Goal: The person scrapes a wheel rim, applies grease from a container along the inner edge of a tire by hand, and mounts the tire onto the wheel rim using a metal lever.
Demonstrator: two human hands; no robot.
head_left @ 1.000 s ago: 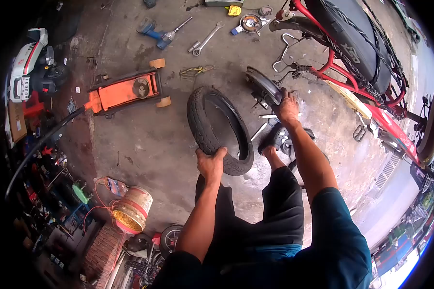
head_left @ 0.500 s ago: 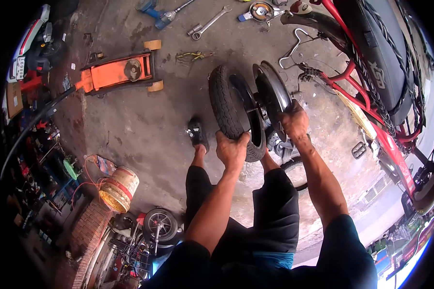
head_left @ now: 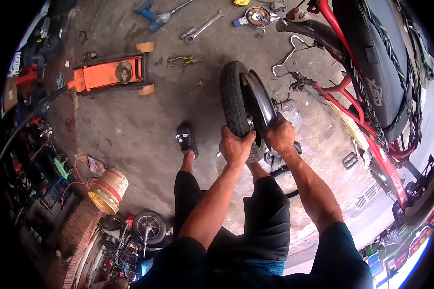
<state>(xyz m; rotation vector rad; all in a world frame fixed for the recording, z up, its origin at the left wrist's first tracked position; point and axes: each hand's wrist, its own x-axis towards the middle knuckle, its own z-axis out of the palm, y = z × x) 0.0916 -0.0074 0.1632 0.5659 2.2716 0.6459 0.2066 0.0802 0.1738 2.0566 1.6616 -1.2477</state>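
My left hand [head_left: 237, 146] is wrapped round the lower edge of a black tire [head_left: 230, 89] with a chunky tread. In my right hand [head_left: 279, 136] is a dark metal wheel rim [head_left: 259, 98], gripped at its lower right edge. Tire and rim stand side by side, tilted, very close together, with the rim against the tire's open side. Whether the rim's edge sits inside the tire I cannot tell. Both are held up over the concrete floor in front of my legs, and my hands are close to each other.
An orange floor jack [head_left: 106, 74] stands at left, with pliers [head_left: 185, 60] to its right. Farther off lie a wrench [head_left: 205, 27], a blue power tool [head_left: 159, 18] and a brake drum plate [head_left: 258, 17]. A red motorbike frame [head_left: 354, 103] fills the right. A bucket [head_left: 112, 189] lies lower left.
The rim has come left against the tire, closing the gap between them. My right hand has moved left and down with it, and the tire has turned more edge-on.
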